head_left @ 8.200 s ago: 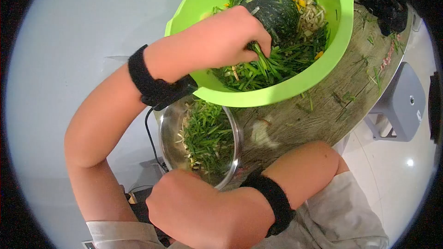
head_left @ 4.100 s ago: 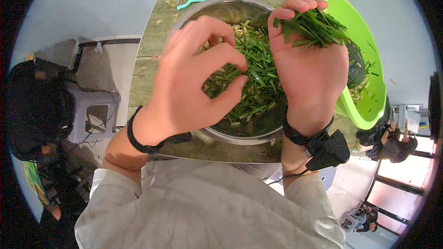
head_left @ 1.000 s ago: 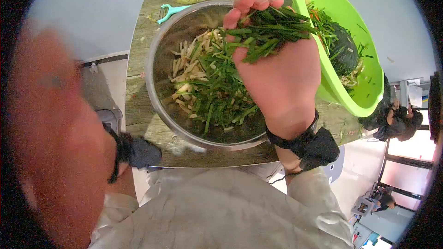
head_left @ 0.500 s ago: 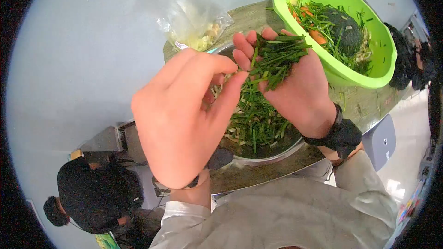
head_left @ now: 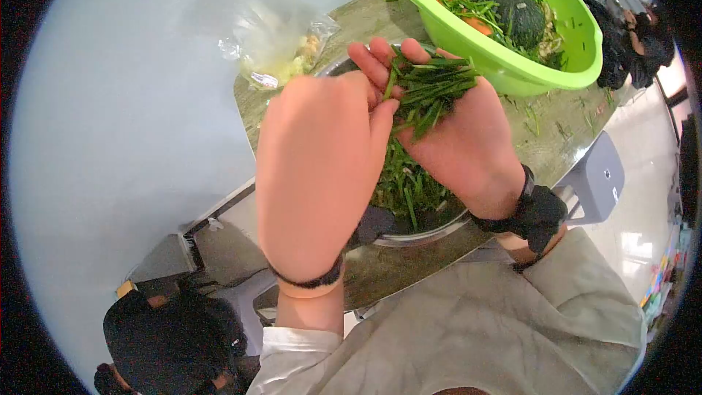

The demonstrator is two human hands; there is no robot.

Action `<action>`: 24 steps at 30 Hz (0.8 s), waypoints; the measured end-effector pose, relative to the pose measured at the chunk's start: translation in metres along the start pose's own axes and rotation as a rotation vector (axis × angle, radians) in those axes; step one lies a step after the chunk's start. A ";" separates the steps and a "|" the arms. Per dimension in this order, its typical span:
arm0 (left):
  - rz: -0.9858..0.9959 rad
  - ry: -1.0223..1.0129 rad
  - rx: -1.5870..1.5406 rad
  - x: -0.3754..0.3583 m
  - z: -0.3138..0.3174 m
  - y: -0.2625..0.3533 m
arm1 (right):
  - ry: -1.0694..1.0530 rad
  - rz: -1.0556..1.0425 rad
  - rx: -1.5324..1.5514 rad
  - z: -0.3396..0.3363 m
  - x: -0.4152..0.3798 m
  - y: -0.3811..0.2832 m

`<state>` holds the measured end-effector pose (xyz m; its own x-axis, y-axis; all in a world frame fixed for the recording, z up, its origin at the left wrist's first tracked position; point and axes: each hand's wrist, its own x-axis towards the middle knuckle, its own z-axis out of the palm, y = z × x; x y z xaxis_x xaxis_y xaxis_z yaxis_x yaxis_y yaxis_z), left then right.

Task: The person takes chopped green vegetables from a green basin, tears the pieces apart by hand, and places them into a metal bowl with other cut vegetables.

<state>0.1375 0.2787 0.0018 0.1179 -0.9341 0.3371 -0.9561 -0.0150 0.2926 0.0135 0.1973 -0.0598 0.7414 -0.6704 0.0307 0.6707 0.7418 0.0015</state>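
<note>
My right hand (head_left: 464, 150), palm up with fingers slightly curled, holds a bunch of cut green chives (head_left: 439, 86). Against the bunch's left edge, my left hand (head_left: 318, 157) has thumb and forefinger pinched together; whatever is between the tips is too small to make out. Below both hands sits a round metal bowl (head_left: 428, 238), partly covered by them. More cut greens (head_left: 409, 183) lie in it, with its far side hidden behind my hands.
A bright green basin (head_left: 490, 66) with a dark green squash (head_left: 515, 14), carrot pieces and cut greens stands at the back right. A clear plastic bag (head_left: 267, 29) rests at the table's (head_left: 365, 18) back left. A grey stool (head_left: 596, 179) is at right; a person in black (head_left: 172, 344) is lower left.
My left hand has turned more upright and its pinched fingertips have come against the chives. The view has shifted, so the basin and bag sit higher and further left.
</note>
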 end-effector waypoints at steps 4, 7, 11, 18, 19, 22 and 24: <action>0.060 0.035 0.068 0.002 0.010 -0.013 | 0.150 -0.099 -0.125 -0.009 0.003 0.005; -0.042 -0.035 0.063 -0.002 -0.001 -0.016 | 0.106 -0.099 -0.154 -0.011 -0.003 0.003; -0.072 -0.135 0.119 -0.005 -0.015 -0.029 | 0.014 -0.113 -0.100 -0.020 -0.010 0.003; 0.057 -0.163 -0.090 -0.009 -0.019 -0.027 | 0.036 -0.135 0.001 -0.022 -0.025 0.012; 0.119 -0.157 -0.136 -0.010 -0.018 -0.026 | 0.027 -0.128 0.023 -0.021 -0.025 0.016; 0.185 -0.189 -0.110 -0.011 -0.013 -0.020 | 0.034 -0.091 0.051 -0.025 -0.027 0.015; 0.181 -0.222 -0.111 -0.010 -0.010 -0.019 | 0.045 -0.084 0.062 -0.024 -0.028 0.016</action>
<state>0.1567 0.2922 0.0016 -0.1251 -0.9733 0.1924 -0.9195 0.1866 0.3460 0.0043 0.2270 -0.0841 0.6838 -0.7295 -0.0168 0.7288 0.6817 0.0643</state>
